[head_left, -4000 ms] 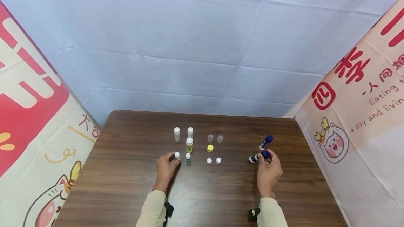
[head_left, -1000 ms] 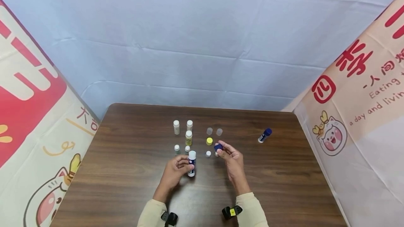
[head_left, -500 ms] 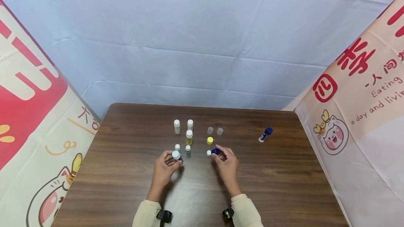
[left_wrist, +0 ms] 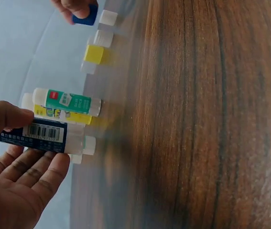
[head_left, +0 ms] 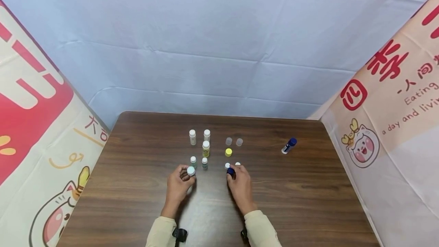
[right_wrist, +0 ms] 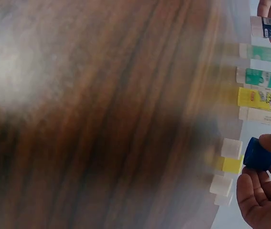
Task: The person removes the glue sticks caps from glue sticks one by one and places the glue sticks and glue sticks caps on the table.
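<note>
My left hand (head_left: 177,188) grips a glue stick (left_wrist: 47,134) with a dark blue barcode label; it is upright and its white top is uncapped. Between thumb and fingers my right hand (head_left: 241,188) pinches a blue cap (right_wrist: 258,155), just in front of two white caps (head_left: 227,166). Beyond the left hand stand two green glue sticks (left_wrist: 67,101), with a yellow glue stick (head_left: 205,149) behind them. Two white glue sticks (head_left: 193,137) are farthest back. All of these show white tops without caps.
A yellow cap (head_left: 228,152) and two translucent caps (head_left: 239,142) stand behind the white caps. Off to the right is another glue stick (head_left: 289,146) with its blue cap on. Cloth hangings border the wooden table (head_left: 308,193) at the back and sides.
The blue-labelled glue stick came from the right side and was uncapped; its cap is in my right hand. My left hand carried the stick leftward and lowered it, while the cap came down near the white caps.
</note>
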Available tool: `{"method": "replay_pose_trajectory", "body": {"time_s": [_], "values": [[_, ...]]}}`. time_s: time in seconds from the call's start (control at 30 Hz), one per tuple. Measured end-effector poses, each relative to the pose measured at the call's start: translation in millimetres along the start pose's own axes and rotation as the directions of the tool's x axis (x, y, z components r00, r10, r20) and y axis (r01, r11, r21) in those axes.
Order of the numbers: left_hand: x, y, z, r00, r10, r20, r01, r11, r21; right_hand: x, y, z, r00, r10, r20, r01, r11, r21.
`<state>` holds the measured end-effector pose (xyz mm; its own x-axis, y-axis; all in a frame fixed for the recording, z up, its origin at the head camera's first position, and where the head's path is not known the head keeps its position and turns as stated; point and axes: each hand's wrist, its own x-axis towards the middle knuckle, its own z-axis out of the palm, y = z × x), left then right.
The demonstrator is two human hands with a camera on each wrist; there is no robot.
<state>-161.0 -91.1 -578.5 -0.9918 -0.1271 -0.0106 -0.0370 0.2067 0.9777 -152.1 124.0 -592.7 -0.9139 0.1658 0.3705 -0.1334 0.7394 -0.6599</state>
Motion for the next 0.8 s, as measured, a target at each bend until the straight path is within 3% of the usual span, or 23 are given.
{"method": "replay_pose_trajectory", "body": {"time_s": [0.3, 0.8], "values": [[1.7, -2.8, 0.1, 1.0, -0.01, 0.003, 0.01, 0.999, 0.043, -2.3, 0, 9, 0.999, 0.04, 0.026, -0.037, 0.996, -0.086], [3.9, -0.1, 2.3, 0.999, -0.052, -0.015, 0.053, 0.996, 0.068, -2.4, 2, 13, 0.997, 0.052, 0.064, -0.046, 0.995, -0.093]]}}
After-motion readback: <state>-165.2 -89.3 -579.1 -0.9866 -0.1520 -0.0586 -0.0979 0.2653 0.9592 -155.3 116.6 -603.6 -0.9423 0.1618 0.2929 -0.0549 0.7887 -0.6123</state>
